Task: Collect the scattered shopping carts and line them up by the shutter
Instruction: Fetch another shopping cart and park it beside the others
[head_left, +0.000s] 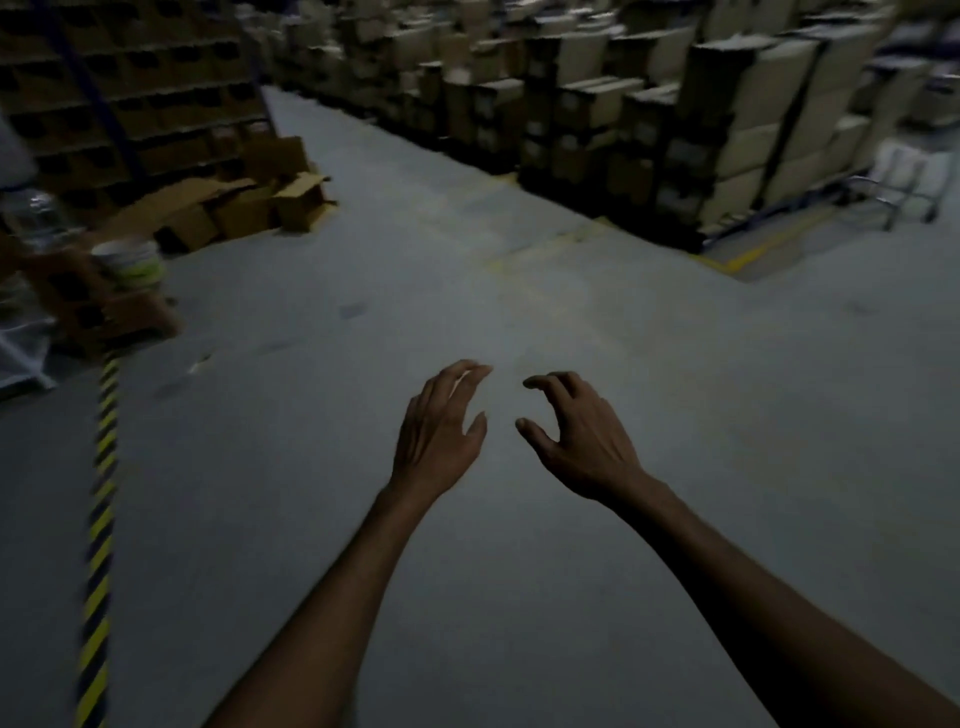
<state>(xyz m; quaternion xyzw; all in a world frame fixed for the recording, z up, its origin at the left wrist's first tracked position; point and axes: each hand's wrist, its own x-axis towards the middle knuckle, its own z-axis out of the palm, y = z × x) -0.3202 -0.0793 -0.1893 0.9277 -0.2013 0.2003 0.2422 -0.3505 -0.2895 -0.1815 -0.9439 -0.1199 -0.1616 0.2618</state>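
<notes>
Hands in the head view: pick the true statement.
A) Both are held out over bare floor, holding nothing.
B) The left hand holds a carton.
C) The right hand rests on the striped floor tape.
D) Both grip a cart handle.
A: the left hand and the right hand hover above the grey floor with loosely curled fingers and nothing in them. The only metal cart in view stands far off at the right.

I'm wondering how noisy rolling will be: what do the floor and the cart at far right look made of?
Floor: probably coated concrete, smooth grey with a dull sheen and a painted yellow line. Cart: seemingly bare metal tubing, thin pale glinting bars, though too blurred to be sure.
</notes>
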